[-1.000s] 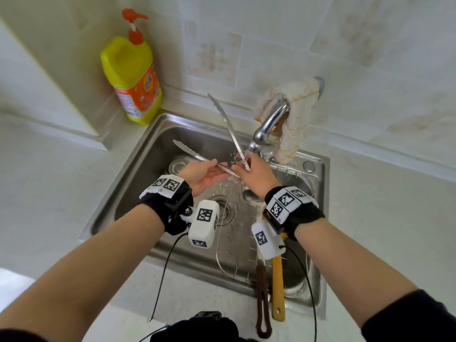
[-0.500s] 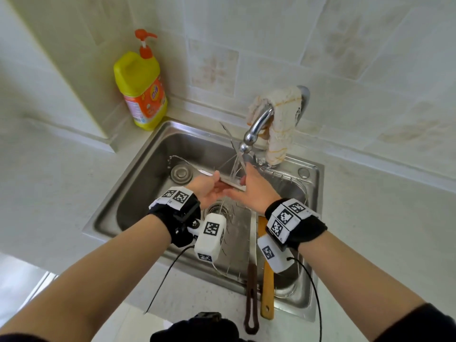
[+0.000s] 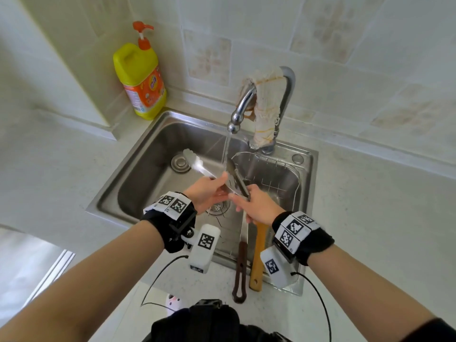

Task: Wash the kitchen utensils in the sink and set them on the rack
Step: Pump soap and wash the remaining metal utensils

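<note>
Centrally, left hand [image 3: 207, 192] and right hand [image 3: 259, 206] tight around tongs [image 3: 197, 164], well apart from the sink [image 3: 145, 169] walls.

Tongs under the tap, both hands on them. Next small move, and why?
Likely swing the tongs rightward so their left tip enters the water stream, which falls by the right prong only. The left hand and right hand both grip them; no regrasp needed.

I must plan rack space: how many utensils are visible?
3: tongs, held by the left hand and right hand; brown-handled utensil and wooden-handled utensil across the sink front rim. Others may be hidden.
</note>
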